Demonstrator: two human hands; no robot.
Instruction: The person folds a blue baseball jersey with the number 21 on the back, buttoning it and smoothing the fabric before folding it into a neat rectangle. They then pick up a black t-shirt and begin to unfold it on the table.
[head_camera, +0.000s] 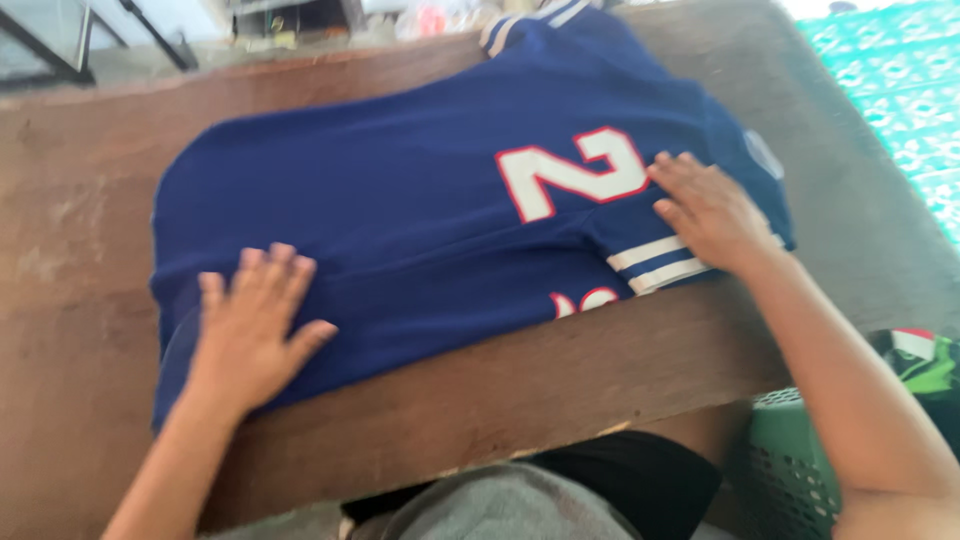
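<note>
We pressed our left hand (250, 325) and right hand (708, 212), both spread flat, on the blue jersey (420, 215) lying partly folded on the wooden tabletop (520, 385), sleeve tucked, further folds apparently left.

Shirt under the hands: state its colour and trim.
Dark blue shirt with white, red-edged markings and white sleeve stripes; head view.

We see 1 big brown wooden table (520, 390). A green plastic basket (790, 470) sits low beside it. A teal patterned floor (900, 90) shines in bright daylight.
</note>
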